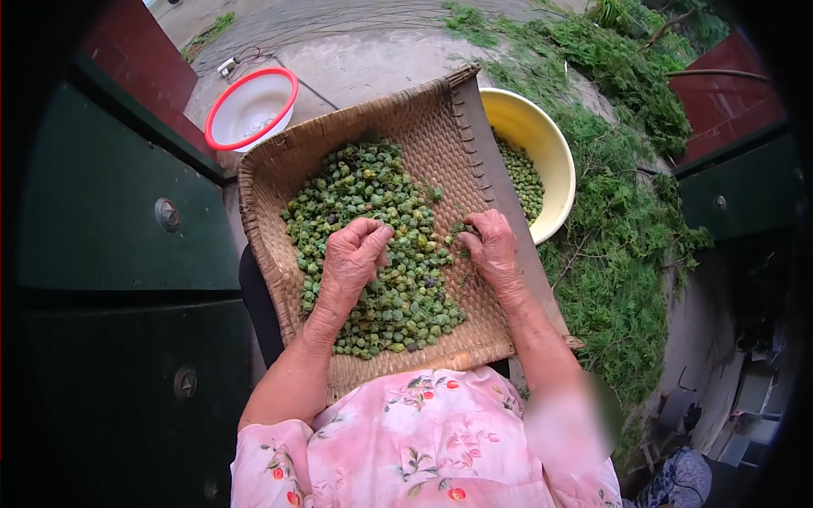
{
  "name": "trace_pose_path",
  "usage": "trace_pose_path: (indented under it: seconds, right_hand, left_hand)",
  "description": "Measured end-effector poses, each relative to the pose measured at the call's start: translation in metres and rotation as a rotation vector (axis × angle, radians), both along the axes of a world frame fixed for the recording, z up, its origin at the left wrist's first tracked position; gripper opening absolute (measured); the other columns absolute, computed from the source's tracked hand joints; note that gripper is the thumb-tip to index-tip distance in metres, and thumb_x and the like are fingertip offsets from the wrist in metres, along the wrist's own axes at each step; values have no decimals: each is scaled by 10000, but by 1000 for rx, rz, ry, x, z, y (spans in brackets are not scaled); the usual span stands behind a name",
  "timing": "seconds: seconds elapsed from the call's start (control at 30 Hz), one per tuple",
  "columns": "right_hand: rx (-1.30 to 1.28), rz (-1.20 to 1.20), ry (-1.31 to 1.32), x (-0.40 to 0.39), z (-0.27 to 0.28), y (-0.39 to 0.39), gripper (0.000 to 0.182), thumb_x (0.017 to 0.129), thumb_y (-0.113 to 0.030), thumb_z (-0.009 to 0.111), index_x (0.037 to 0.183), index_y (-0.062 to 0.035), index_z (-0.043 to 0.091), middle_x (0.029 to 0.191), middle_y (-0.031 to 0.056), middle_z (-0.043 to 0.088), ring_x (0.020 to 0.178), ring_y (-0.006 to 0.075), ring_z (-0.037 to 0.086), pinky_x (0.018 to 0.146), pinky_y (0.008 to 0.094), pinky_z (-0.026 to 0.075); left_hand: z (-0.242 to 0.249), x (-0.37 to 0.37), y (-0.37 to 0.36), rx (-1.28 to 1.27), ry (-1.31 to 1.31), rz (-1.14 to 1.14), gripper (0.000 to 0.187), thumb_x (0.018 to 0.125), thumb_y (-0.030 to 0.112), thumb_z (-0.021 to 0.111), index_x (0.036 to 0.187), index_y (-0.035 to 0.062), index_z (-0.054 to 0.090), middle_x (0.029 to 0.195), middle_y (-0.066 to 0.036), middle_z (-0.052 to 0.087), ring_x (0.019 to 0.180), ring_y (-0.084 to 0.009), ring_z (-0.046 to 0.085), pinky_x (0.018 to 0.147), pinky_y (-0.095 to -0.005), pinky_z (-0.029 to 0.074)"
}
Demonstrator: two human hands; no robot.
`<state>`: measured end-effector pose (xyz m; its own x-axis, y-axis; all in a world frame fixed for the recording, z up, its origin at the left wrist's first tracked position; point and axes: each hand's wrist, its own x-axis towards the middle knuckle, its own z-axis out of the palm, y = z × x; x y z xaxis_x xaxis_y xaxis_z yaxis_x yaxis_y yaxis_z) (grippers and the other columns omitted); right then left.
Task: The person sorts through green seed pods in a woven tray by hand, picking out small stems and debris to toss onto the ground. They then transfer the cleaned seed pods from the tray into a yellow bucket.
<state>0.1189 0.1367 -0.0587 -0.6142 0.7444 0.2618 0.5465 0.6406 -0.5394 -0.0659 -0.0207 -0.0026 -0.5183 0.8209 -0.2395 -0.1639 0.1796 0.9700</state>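
A woven bamboo tray (423, 118) rests on my lap and holds a heap of small green seed pods (373, 186). My left hand (354, 254) lies on the heap with its fingers curled down into the pods. My right hand (489, 245) is at the heap's right edge, fingers pinched on a small green sprig (460, 229). Whether the left hand holds any pods is hidden by its fingers.
A yellow basin (555, 169) with more green pods sits right of the tray. A white bowl with a red rim (250, 106) stands behind on the concrete. Cut green branches (627, 220) are piled on the right. Dark green door panels (102, 212) flank the left.
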Motion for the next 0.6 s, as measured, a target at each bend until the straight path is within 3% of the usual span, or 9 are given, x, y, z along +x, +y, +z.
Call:
trace_pose_path:
  seconds: [0.23,0.33,0.43,0.53,0.6]
  right_hand:
    - [36,-8,14,1,-3,0,178,739,-37,667,912,-44,628,917,131,595,883,315,577,772,397,474]
    - [-219,-122,139,2,1,2,185,786,-12,615,969,-39,613,914,108,605,828,267,616,705,356,509]
    - [-893,-159,641,3,14,7,251,823,-2,590,1071,-35,583,918,77,600,794,194,633,652,300,529]
    - [-1330,-44,972,7,19,10,341,830,20,582,1163,22,512,979,81,593,788,173,616,642,244,502]
    - [-1342,-47,894,8,19,11,308,830,15,593,1135,6,550,978,68,588,809,174,611,673,256,500]
  left_hand:
    - [0,-1,-1,-14,11,-6,153,924,196,613,895,47,638,608,18,574,440,-15,432,403,-162,332]
    - [-1,-1,-1,-19,14,-10,151,924,194,612,900,47,639,607,18,574,440,-15,433,403,-162,334]
    - [0,-1,-1,-22,14,-10,152,923,194,612,905,45,640,609,18,574,439,-15,433,402,-162,334]
    - [-1,-1,0,-23,8,-7,155,924,195,612,908,43,641,611,17,575,438,-15,433,400,-163,334]
    - [-1,-1,0,-24,4,-8,157,924,196,611,909,42,641,613,16,576,438,-15,434,400,-163,335]
